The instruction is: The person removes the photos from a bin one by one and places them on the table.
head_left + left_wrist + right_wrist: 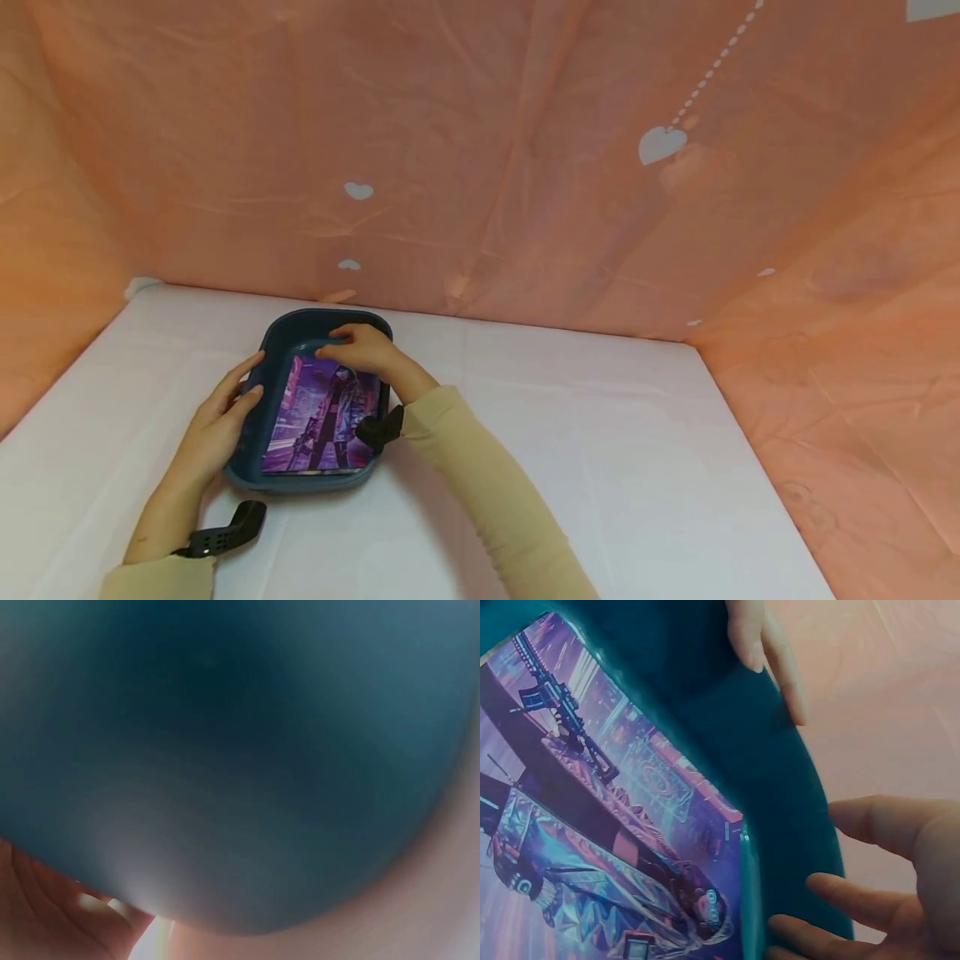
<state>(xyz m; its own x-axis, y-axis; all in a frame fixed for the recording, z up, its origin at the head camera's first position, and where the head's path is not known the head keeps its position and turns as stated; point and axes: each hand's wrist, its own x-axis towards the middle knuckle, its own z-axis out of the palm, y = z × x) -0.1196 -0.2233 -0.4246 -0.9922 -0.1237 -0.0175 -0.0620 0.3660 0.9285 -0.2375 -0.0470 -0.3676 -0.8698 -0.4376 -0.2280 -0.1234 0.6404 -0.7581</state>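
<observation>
A dark teal tray (300, 323) lies on the white table, left of centre. Flat inside it is a purple picture (318, 417) of an armed figure, seen close in the right wrist view as the picture (592, 825) against the tray wall (780, 787). My left hand (240, 387) rests with straight fingers along the tray's left side; its fingers (769, 652) show over the rim. My right hand (341, 342) reaches to the tray's far end, its spread fingers (840, 892) touching the inner wall by the picture's edge. The tray (240, 750) fills the left wrist view as a blur.
The white table cloth (600, 467) spreads to the right and front of the tray. Pink-orange sheeting (525, 167) with white hearts closes the back and both sides. Black camera mounts sit on my left wrist (225, 533) and right wrist (378, 429).
</observation>
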